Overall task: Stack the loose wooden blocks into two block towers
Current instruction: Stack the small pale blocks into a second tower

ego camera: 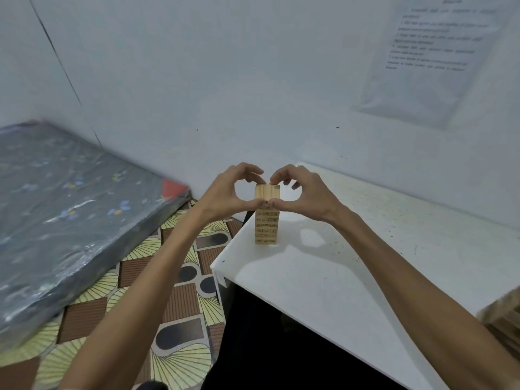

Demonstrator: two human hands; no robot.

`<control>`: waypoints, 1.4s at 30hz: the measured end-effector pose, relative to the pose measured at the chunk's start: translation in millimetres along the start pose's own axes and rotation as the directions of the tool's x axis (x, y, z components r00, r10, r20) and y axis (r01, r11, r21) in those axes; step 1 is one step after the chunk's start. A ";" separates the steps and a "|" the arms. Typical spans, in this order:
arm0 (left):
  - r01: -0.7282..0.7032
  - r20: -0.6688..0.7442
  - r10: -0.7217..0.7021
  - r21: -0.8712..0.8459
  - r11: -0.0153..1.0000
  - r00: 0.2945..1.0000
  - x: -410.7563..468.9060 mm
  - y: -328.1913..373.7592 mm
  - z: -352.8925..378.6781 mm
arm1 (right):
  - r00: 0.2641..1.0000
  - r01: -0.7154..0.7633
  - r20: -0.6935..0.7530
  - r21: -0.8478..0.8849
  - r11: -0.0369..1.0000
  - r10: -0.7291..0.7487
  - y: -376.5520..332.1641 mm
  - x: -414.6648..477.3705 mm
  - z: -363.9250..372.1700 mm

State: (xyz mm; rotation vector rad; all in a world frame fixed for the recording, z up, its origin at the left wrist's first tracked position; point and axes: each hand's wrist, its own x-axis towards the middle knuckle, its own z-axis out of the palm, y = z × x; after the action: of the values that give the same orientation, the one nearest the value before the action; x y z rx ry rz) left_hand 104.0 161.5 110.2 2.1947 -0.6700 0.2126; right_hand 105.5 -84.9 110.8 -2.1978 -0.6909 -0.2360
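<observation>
A tower of pale wooden blocks point(266, 226) stands upright near the left corner of the white table point(323, 277). Its top layer shows three blocks side by side. My left hand point(225, 192) and my right hand point(306, 195) meet at the tower's top. On each hand the thumb presses the near face and the curled fingers touch the far edge of the top layer, pinching it from both sides. A second stack of wooden blocks point(503, 319) shows blurred at the right edge of the frame.
The table stands against a white wall with a plastic-covered printed sheet point(430, 57) on it. To the left, a plastic-wrapped mattress point(64, 220) lies on a patterned floor point(180, 305). The table's left edge drops off just beside the tower.
</observation>
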 end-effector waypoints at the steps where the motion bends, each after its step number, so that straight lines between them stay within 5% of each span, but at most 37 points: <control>1: 0.018 -0.004 -0.018 -0.007 1.000 1.000 1.1 -2.1 1.4 | 1.000 -0.005 -0.002 0.003 1.000 0.005 1.1 0.6 0.3; 42: 0.060 0.044 -0.061 0.024 0.998 0.997 13.9 -19.5 2.5 | 0.999 -0.048 0.018 0.020 0.999 0.048 8.2 8.1 1.5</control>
State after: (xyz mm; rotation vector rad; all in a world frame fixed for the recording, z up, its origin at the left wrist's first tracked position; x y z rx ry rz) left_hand 125.9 164.4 100.7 2.2439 -0.6274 0.1406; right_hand 116.7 -84.9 107.6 -2.1967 -0.6462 -0.1845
